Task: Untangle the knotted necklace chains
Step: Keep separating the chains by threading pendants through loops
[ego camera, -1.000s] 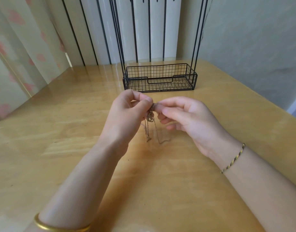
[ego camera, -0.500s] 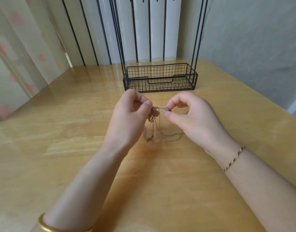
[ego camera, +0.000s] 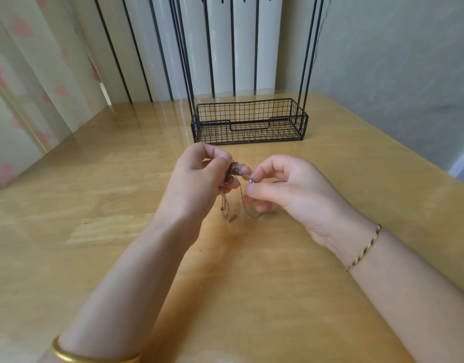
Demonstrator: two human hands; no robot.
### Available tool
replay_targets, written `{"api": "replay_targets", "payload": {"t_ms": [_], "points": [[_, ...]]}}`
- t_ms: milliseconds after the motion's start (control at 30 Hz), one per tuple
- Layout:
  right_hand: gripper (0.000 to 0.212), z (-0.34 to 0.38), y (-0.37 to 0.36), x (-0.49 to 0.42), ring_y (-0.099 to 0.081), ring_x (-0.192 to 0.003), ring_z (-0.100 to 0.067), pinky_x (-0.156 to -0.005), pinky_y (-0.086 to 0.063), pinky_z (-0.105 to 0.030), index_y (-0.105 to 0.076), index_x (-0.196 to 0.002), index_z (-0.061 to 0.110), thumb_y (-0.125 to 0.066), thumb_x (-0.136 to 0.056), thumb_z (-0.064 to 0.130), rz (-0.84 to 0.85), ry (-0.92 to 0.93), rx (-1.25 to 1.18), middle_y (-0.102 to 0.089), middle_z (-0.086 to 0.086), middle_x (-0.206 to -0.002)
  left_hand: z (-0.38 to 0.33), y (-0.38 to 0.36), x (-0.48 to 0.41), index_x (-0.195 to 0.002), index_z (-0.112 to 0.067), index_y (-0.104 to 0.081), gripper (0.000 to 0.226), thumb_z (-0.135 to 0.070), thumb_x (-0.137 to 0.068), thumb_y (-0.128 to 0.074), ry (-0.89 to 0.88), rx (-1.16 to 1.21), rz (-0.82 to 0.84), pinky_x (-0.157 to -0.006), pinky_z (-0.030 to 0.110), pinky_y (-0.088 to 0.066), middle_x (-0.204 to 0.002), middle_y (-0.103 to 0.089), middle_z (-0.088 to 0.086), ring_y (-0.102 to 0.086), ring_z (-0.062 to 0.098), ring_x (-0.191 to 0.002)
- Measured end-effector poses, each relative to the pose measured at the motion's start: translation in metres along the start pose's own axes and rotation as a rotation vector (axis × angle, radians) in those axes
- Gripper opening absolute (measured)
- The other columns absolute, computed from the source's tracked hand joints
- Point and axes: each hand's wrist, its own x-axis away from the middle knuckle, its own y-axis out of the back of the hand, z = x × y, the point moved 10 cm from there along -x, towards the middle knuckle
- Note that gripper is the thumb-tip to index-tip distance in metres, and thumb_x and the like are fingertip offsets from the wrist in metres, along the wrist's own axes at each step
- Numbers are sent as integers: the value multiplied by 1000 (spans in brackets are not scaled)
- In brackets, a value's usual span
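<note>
Before the wire basket point(ego camera: 212, 130), the left hand point(ego camera: 197, 179) clutches the knot point(ego camera: 236, 169); the right hand point(ego camera: 291, 189) pinches one bead end point(ego camera: 251, 180). Mostly tangled, I'd say; little freed.

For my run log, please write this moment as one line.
left hand: holds chain knot | right hand: pinches chain end | loose ends: hang toward table | basket: stands farther back

The table point(ego camera: 94, 231) is yellow wood, smooth and very shiny. The basket point(ego camera: 249, 138) at the far side is thin black metal wire. The necklace chains point(ego camera: 225, 210) are fine metal that glints. The bangle point(ego camera: 76, 357), near left, is smooth shiny gold. The bracelet point(ego camera: 367, 246) on the right is twisted thread. The curtain point(ego camera: 29, 74) is soft cloth. The wall point(ego camera: 396, 61) looks matt.
</note>
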Motion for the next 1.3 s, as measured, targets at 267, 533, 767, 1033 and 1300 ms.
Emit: {"api": "replay_targets", "payload": {"t_ms": [267, 533, 767, 1033, 1300], "points": [[14, -5, 5, -3, -69, -82, -32, -75, -57, -45, -61, -87, 6, -70, -78, 2, -34, -6, 9, -68, -1, -97, 1, -3, -1, -86, -13, -53, 11, -14, -97, -51, 8, 48, 51, -66, 25, -49, -97, -64, 27, -55, 11, -57], [14, -4, 8, -3, -60, -75, -12, -54, -50, -20, -65, -83, 25, -73, -78, 15, -96, 45, 88, -59, -8, -112, -6, -12, 3, -86, -13, -52, 11, -11, -97, -51, -34, 21, 122, -64, 23, -49, -81, -71, 11, -52, 11, -56], [27, 0, 2, -6, -55, -100, -10, -79, -42, -21, -68, -100, 31, -62, -87, 8, -54, 118, 184, -48, 12, -129, -10, -13, 5, -88, -12, -53, 9, -10, -96, -51, -48, 22, 135, -64, 23, -49, -74, -71, 6, -53, 10, -56], [45, 0, 15, -8, -52, -117, -6, -90, -42, -16, -58, -121, 22, -53, -86, -6, -142, 113, 76, -61, 7, -120, -11, -8, 3, -86, -11, -53, 11, -10, -97, -51, -70, 20, 89, -68, 25, -52, -79, -73, 7, -59, 11, -59], [23, 11, 35, -1, -47, -47, -10, -49, -44, -22, -64, -81, 11, -50, -87, -7, -293, 144, -242, -54, 0, -60, -7, 6, -3, -84, -13, -53, 13, -9, -96, -52, -92, -51, -22, -66, 29, -53, -87, -74, 6, -65, 14, -70]]}}
